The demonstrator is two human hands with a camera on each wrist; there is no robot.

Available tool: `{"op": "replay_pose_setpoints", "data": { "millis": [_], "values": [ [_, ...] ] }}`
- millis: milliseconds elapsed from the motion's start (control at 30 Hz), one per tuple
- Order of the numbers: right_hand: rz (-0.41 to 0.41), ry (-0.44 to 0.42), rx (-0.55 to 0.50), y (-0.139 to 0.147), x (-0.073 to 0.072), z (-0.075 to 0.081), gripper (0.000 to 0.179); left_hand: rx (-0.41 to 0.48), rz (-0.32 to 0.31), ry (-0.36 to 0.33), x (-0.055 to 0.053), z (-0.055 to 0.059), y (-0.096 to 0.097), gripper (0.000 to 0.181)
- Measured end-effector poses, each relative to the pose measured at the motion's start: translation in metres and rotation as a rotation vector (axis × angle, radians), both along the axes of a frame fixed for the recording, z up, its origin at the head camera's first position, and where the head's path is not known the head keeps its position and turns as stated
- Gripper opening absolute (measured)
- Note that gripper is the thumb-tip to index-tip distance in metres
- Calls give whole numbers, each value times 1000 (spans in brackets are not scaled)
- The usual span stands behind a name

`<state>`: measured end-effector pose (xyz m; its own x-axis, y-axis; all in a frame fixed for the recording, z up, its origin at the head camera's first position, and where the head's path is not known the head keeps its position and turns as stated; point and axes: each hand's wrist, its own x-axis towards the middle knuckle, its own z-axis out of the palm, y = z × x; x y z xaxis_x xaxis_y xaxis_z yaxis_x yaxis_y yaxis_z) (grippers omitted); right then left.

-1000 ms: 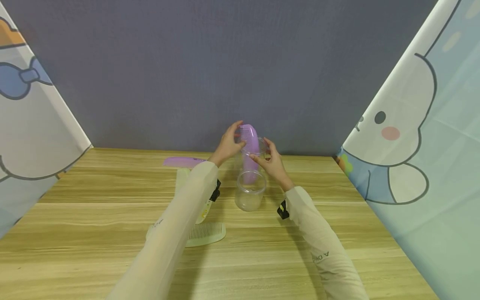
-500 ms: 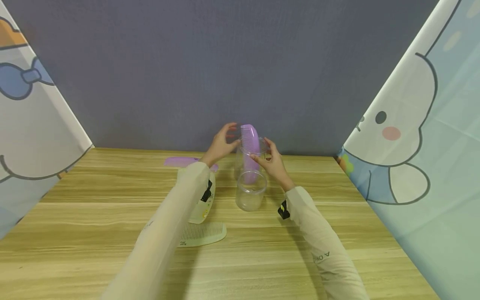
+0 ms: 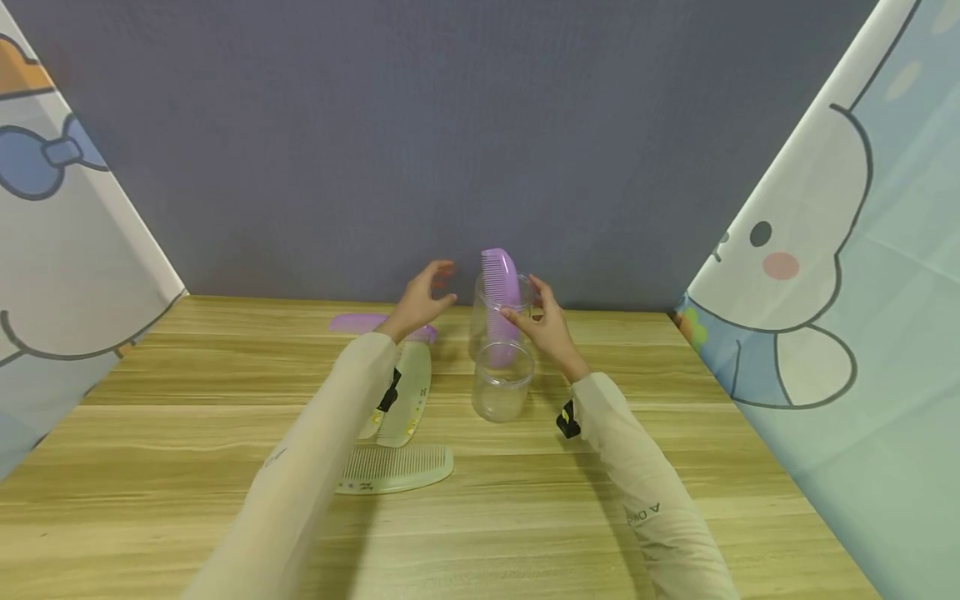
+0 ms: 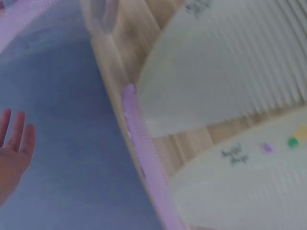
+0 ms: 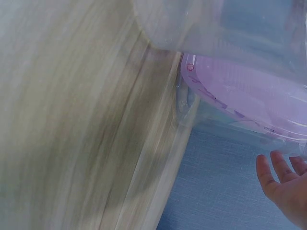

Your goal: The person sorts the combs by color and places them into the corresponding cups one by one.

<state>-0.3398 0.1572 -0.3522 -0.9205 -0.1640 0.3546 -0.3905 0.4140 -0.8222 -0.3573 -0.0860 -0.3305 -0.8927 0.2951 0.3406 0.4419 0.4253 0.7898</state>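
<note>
While the left hand [image 3: 420,302] is loosely spread, its thumb apart from its fingers, the right hand [image 3: 549,332] grips the rear clear container [image 3: 476,327] near the rim between thumb and fingers. At the right thumb tip, the upright purple comb [image 3: 502,283] stands inside that container, teeth facing the left fingers, well clear of them. Nearer the person than the right thumb sits the front clear container [image 3: 497,406]. Below the left fingers lie the flat purple comb [image 3: 358,322] and pale green combs [image 3: 411,396].
</note>
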Motion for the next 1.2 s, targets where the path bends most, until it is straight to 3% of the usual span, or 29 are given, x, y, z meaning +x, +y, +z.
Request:
{"op": "replay_pose_setpoints", "data": {
  "millis": [300, 600, 900, 1000, 1200],
  "values": [
    [2, -1, 0, 1, 2, 2, 81, -111, 26, -14, 4, -18, -21, 56],
    [12, -28, -14, 2, 3, 4, 81, -294, 64, -21, 7, -32, -41, 54],
    [33, -36, -23, -7, 27, 25, 76, -480, 125, 11, 9, -43, -54, 50],
    [32, -34, -26, -8, 29, 26, 76, -534, 136, 49, 9, -46, -57, 48],
    [29, -29, -23, -9, 29, 27, 76, -624, 177, 45, 9, -50, -62, 50]
  ]
}}
